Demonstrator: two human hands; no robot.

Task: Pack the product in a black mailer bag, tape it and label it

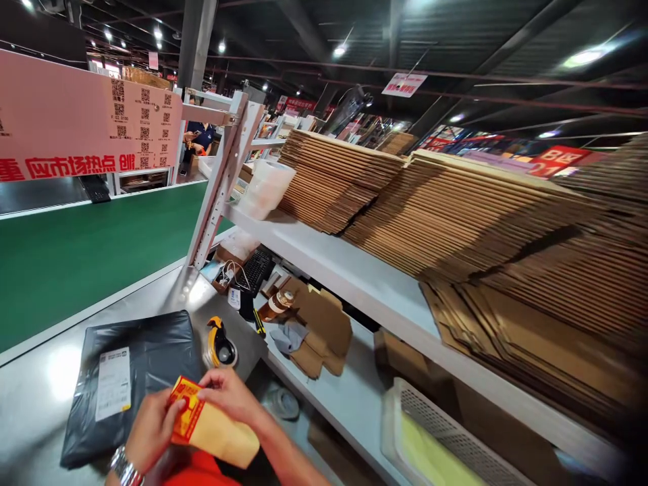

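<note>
Between my two hands is a paper envelope point(223, 432), tan with a red and yellow printed end. My left hand point(148, 426), with a metal watch at the wrist, pinches the printed end between thumb and fingers. The fingers of my right hand point(230, 398) close on the envelope's upper edge. Just beyond them on the metal table point(40, 385) lies a dark grey plastic parcel point(156, 351) bearing a white shipping label point(113, 381). A yellow and black tape dispenser point(221, 345) stands right of the parcel.
Stacks of flat cardboard point(455, 223) fill the upper shelf point(324, 250) on the right, beside rolls of clear film point(266, 187). Below are a bottle point(276, 305), a keyboard point(257, 270) and a white plastic basket point(445, 425). A green conveyor belt point(101, 236) runs behind the table. Another person point(200, 138) stands far back.
</note>
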